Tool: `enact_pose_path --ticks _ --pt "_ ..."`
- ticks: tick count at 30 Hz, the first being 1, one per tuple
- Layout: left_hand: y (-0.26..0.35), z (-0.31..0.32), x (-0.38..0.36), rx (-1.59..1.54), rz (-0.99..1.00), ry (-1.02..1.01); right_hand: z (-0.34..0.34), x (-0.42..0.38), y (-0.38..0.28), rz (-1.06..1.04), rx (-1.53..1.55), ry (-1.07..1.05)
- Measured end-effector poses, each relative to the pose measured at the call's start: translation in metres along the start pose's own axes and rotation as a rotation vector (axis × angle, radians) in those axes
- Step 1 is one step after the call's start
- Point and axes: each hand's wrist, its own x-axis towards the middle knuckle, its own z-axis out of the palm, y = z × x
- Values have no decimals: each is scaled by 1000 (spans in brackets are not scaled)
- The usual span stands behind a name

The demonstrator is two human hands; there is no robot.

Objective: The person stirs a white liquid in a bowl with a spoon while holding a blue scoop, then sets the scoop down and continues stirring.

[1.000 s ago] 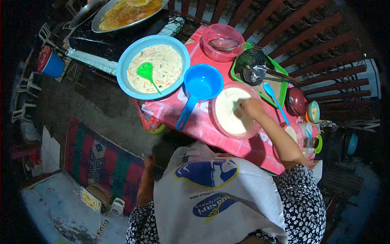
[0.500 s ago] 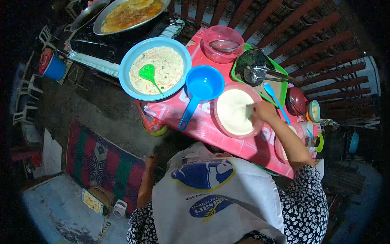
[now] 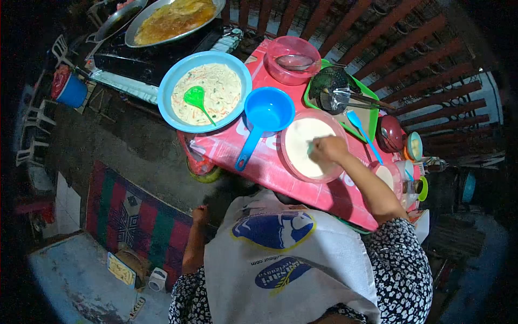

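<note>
My right hand (image 3: 328, 149) is closed over the pink bowl (image 3: 285, 144) of smooth cream-coloured batter (image 3: 303, 132). Between its fingers a bit of pale green shows at the batter's surface; the rest of that thing is hidden. My left hand (image 3: 199, 214) hangs low beside my body, away from the table, its fingers curled with nothing visible in them. Left of the pink bowl stands a blue dipper (image 3: 268, 110), its handle pointing toward me. Beyond it, a light blue basin (image 3: 168, 110) holds a thick mix with orange and green shreds, and a green ladle (image 3: 195, 97) rests in it.
A pan (image 3: 211, 22) of food in oil sits on the black stove (image 3: 116, 60) at far left. At the back stand a pink basin (image 3: 275, 67) with a strainer (image 3: 295, 62) and a green tray (image 3: 360, 85). A blue spatula (image 3: 365, 136) lies right of the batter bowl.
My right hand has moved left across the pink bowl, from its right side toward the middle of the batter. My left hand has hardly moved.
</note>
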Motion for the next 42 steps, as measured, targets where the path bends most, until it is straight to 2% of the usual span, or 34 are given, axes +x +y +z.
enact_pose_path --ticks 1,2,4,6,8,10,11,13,14,15,17,18,19,20,21,23,24,26,27,28,29,30,32,34,35,37,38,42 --pt "-20 29 7 -264 -163 1 3 -15 5 -133 60 98" --pt "-29 43 8 -528 -326 4 3 -18 18 -94 62 75" --pt "-22 35 1 -426 -271 13 5 -12 28 -49 66 45" --pt "8 8 -11 -330 -212 25 -1 15 34 138 -112 117" --pt "60 -48 -30 -180 -152 -44 9 18 17 49 -74 106" --pt "-16 21 -2 -331 -220 -13 0 -7 3 -162 29 53" --pt "-45 48 9 -406 -253 6 -6 -14 7 -167 27 54" --pt "-33 34 0 -343 -244 -28 -11 -25 22 -38 -26 -10" --pt "-25 29 -3 -280 -231 -64 -14 -11 29 120 -41 -52" --pt "-24 30 -6 -284 -235 -66 -14 1 31 117 -45 -55" --pt "-28 27 -13 -654 -192 -2 -10 19 19 116 -56 97" --pt "-13 18 -18 -652 -192 -3 -25 8 1 68 3 -18" --pt "17 3 -25 -443 -296 -24 4 5 9 -38 63 26" --pt "35 -6 -29 -234 -398 -43 1 -11 6 -52 69 -2" --pt "37 -10 -29 -236 -401 -40 -8 -23 3 -69 76 -30" --pt "30 -13 -33 -117 -145 -84 -19 -21 19 41 -23 -73" --pt "4 15 -22 18 -92 -90 -4 -3 39 53 -89 14" --pt "-41 63 -3 295 14 -81 -11 12 21 86 -96 44" --pt "-21 41 -12 287 48 -93 -14 15 13 118 -102 79" --pt "2 16 -22 279 83 -106 -4 13 13 12 -106 1" --pt "36 -18 -35 271 118 -118 -10 -7 3 -130 -15 19" --pt "42 -21 -31 270 116 -115 -1 -20 7 -183 54 78" --pt "51 -25 -27 89 -95 -150 4 -20 19 -238 123 134" --pt "56 -22 -28 -96 -301 -197 -7 0 30 51 -112 41" --pt "58 -20 -30 -188 -406 -218 -7 5 26 52 -113 36" --pt "54 -12 -33 -210 -347 -140 -12 14 6 -15 -107 155" --pt "53 -9 -32 -216 -319 -104 -6 8 3 -91 -70 63" --pt "50 6 -31 -228 -311 7 -2 -21 17 -208 29 80"
